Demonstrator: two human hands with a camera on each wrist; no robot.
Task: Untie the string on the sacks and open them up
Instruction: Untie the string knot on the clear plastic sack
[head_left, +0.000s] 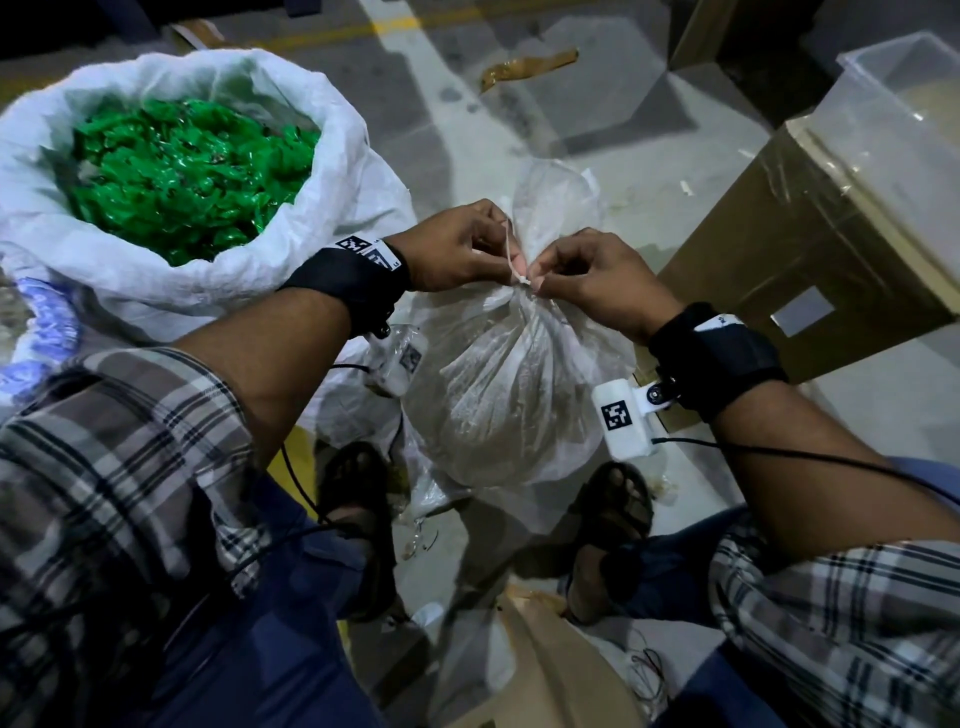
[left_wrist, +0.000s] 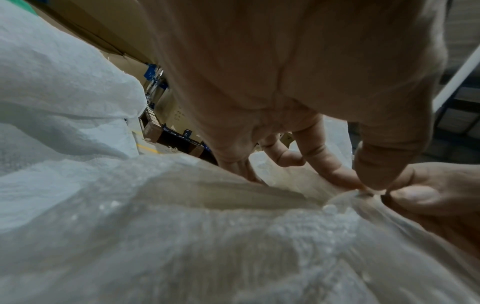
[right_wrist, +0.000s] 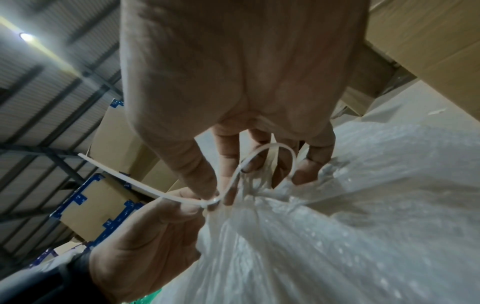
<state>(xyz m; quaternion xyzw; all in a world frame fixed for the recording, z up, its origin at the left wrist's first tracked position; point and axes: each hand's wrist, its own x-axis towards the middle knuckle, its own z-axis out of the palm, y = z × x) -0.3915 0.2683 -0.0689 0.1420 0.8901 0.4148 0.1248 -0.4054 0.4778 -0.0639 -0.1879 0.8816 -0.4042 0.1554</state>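
Loosening the white tie (right_wrist: 262, 164) cinching the clear sack (head_left: 498, 395)'s neck: right hand (head_left: 597, 280) and left hand (head_left: 457, 254) each pinch it at the knot. Below the grip, sack on floor; green-filled sack (head_left: 171, 171) left already open. Next: work tail free.

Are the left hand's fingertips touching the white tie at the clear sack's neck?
Touching. The right wrist view shows the left hand pinching the white tie right at its crossing point on the clear sack, no gap visible.
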